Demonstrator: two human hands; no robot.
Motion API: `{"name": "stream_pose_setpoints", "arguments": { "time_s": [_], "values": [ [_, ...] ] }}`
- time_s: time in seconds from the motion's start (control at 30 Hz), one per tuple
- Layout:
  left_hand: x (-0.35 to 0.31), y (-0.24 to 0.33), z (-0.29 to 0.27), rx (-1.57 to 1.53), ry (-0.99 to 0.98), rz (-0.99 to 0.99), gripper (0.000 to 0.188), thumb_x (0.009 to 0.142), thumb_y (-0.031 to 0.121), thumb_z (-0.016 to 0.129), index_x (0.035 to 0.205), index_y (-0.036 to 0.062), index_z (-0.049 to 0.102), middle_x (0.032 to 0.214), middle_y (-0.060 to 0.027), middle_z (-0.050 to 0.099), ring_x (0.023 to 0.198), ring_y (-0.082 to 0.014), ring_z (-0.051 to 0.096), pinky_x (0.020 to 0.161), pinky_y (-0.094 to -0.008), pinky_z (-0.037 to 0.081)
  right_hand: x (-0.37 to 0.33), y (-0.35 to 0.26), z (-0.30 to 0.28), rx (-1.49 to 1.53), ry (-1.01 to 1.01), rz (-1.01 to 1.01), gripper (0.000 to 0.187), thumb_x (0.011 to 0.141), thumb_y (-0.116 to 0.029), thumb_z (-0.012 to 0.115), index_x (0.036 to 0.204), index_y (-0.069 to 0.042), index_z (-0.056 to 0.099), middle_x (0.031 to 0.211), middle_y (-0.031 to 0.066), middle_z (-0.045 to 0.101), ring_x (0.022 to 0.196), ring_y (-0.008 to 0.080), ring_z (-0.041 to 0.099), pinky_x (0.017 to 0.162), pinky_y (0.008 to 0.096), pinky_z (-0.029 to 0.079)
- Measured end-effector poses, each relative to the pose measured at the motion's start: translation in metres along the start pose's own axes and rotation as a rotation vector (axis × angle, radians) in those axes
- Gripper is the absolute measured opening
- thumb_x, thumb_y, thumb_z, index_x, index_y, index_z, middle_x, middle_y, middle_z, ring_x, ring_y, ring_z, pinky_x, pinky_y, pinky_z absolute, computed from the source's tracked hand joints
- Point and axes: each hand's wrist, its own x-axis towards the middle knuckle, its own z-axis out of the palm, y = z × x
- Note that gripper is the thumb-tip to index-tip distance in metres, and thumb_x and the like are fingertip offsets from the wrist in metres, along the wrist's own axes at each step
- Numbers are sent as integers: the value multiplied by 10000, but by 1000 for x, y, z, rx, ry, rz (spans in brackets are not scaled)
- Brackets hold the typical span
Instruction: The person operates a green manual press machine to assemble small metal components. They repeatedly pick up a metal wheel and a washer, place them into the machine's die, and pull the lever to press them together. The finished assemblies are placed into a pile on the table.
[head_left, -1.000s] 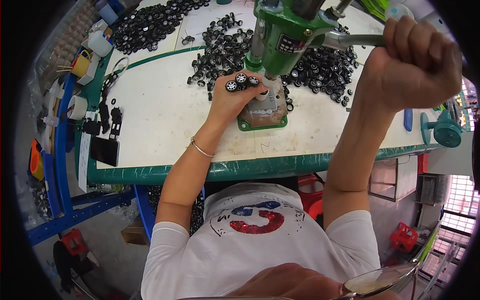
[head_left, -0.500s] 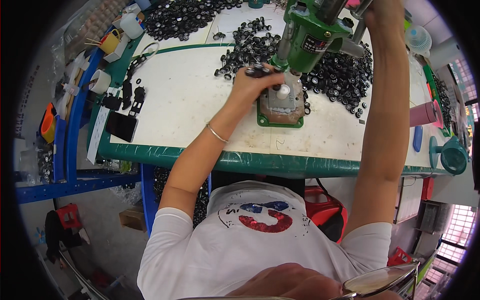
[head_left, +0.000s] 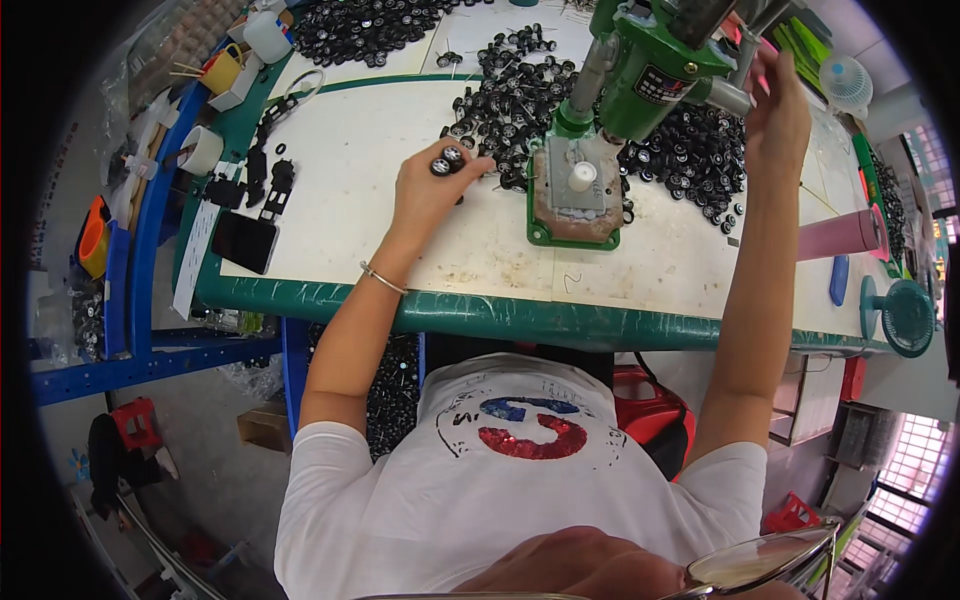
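My left hand (head_left: 425, 195) is closed around several small black toy wheels (head_left: 447, 160) with silvery hubs, left of the press. The green hand press (head_left: 648, 85) stands on the table, and a white round peg (head_left: 581, 176) rises from the metal plate on its base (head_left: 572, 228). No wheel shows on the peg. At the right of the press, my right hand (head_left: 778, 115) is raised beside the lever (head_left: 748, 58), its fingers apart and curved; any touch on the lever is unclear.
A heap of wheels (head_left: 510, 110) lies behind and left of the press, another pile (head_left: 365, 30) farther back. Black plastic parts (head_left: 280, 185) and a phone (head_left: 245, 243) lie at the left. A pink cup (head_left: 838, 236) and small fan (head_left: 900, 312) are at the right.
My left hand has moved left, away from the press plate, with the wheels in it. My right hand has come lower and its fingers have loosened at the lever.
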Motion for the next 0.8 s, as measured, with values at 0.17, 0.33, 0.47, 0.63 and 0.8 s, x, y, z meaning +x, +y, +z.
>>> {"name": "stream_pose_setpoints", "arguments": {
  "time_s": [0.17,0.33,0.47,0.63,0.8],
  "values": [
    [-10,0,5,79,-71,123,198,802,189,758,745,73,608,603,63,539,517,-21,458,460,-189,359,-31,31,-64,-46,-23,167,241,940,-288,564,950,-49,594,765,-7,543,615,84,530,482,209,377],
    [-31,24,-51,58,-234,-143,197,780,151,762,700,65,604,597,36,558,542,-22,457,483,-183,341,-58,57,-97,-375,-65,284,191,907,-244,604,900,-55,628,702,-21,555,537,55,523,439,186,380],
    [-72,34,-124,302,-516,-374,230,737,170,783,696,58,587,622,34,567,587,-25,468,517,-202,362,-68,78,-106,-588,-264,237,194,887,-244,637,908,-51,646,709,-9,583,569,58,532,481,205,399],
    [-142,-8,-195,558,-471,-574,314,617,220,847,777,38,648,671,-38,597,639,-115,530,597,-286,438,-74,99,-93,-978,-319,-301,182,796,-144,692,950,-65,638,945,81,582,848,215,586,730,315,471],
    [-187,-43,-219,1088,-285,-224,524,563,262,851,991,6,689,876,-189,684,856,-298,673,782,-366,511,-84,113,-82,-1199,-375,-471,201,764,-121,697,954,-88,641,1024,79,554,968,279,527,826,374,437]
  ]
}}
